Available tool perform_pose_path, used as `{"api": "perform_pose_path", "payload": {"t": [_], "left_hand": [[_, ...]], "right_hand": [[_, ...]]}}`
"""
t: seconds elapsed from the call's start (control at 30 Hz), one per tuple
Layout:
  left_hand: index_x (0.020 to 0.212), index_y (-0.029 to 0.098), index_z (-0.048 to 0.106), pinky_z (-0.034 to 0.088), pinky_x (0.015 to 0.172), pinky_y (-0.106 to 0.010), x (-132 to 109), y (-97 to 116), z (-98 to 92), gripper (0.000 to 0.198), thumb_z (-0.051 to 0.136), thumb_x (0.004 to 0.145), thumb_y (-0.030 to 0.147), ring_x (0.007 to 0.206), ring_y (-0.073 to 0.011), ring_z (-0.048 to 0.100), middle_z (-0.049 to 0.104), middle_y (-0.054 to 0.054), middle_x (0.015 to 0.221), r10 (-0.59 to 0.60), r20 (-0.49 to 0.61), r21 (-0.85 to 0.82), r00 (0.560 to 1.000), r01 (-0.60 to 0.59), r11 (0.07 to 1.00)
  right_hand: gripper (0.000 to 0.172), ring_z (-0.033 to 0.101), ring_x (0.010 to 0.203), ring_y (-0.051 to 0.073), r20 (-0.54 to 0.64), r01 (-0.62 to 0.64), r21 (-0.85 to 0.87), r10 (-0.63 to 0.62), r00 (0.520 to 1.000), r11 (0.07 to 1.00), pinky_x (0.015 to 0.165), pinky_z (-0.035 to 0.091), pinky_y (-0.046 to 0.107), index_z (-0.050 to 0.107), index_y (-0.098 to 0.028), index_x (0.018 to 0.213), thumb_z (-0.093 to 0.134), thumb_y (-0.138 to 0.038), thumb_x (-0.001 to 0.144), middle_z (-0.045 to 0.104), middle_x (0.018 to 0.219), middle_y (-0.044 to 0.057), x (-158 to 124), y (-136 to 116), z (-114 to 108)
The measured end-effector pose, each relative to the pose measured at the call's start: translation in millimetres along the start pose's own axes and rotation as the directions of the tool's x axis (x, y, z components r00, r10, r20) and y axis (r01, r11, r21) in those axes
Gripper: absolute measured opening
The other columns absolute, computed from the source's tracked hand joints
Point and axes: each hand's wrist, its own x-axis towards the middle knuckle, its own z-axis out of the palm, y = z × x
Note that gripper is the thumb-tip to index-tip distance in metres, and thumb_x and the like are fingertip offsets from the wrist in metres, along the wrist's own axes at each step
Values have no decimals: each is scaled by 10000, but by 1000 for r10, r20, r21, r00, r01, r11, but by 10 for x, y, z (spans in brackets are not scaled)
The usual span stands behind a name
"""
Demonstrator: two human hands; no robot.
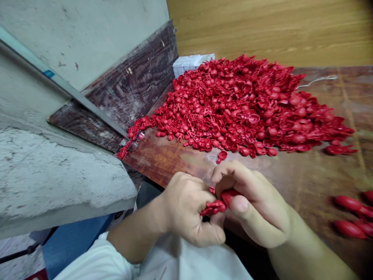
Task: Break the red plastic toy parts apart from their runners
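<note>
Left fingers [214, 233] pinch small red piece [214, 208], right fingers [240, 205] hold red shell [229, 196] against it, at near side of tabletop [291, 175]; red heap [233, 105] beyond. Apparent fitting step; next move likely needs alignment.

The left hand [190, 212] and right hand [259, 204] held small red parts [216, 207] between them. On the brown table [159, 155], a red pile [233, 105] lay beside a white stack [188, 63].
</note>
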Motion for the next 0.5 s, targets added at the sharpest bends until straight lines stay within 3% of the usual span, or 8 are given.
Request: {"api": "perform_pose_path", "payload": {"t": [0.1,0.2,0.27,0.33,0.43,0.5], "left_hand": [[519,194,488,322,484,-271,12,9,17,240,535,714,325,454,-135,500,492,7,458,6,-32,-22,999,-7,1000],[524,195,450,313,480,-277,23,33,46,269,502,767,299,421,-117,421,428,15,436,12,-134,-75,991,-22,997],[537,201,408,311,477,-277,29,62,72,266,479,778,289,411,-103,362,376,27,439,-5,-223,-146,975,-28,989],[550,204,365,312,480,-274,34,93,103,273,475,787,282,417,-95,347,349,34,453,-19,-288,-214,957,-45,976],[566,200,364,335,496,-271,27,117,156,282,480,814,268,443,-98,403,381,26,476,-4,-333,-243,943,-81,967],[573,196,397,372,511,-270,3,112,193,289,468,839,282,461,-107,442,413,13,486,8,-342,-217,940,-87,972]], "right_hand": [[384,481,518,118,-32,-81,71,84,996,994,493,372,243,505,-200,1074,482,-568,967,545,647,-28,-6,-3,1],[727,538,585,147,-118,-81,193,105,987,978,544,455,271,518,-212,1093,614,-823,710,603,764,10,4,54,-7],[982,627,727,209,-150,-24,195,54,987,980,688,541,335,523,-216,1184,722,-864,474,650,943,63,33,130,-10],[1150,671,952,299,-94,61,112,-51,994,992,896,546,416,512,-207,1307,790,-828,380,651,1157,125,77,216,11],[1059,625,1193,353,-1,211,70,-211,977,975,1065,471,468,496,-196,1406,765,-785,568,604,1347,158,131,331,140],[873,640,1192,340,-52,313,159,-309,950,936,1050,491,472,508,-175,1418,642,-739,765,633,1326,156,129,385,295]]}}
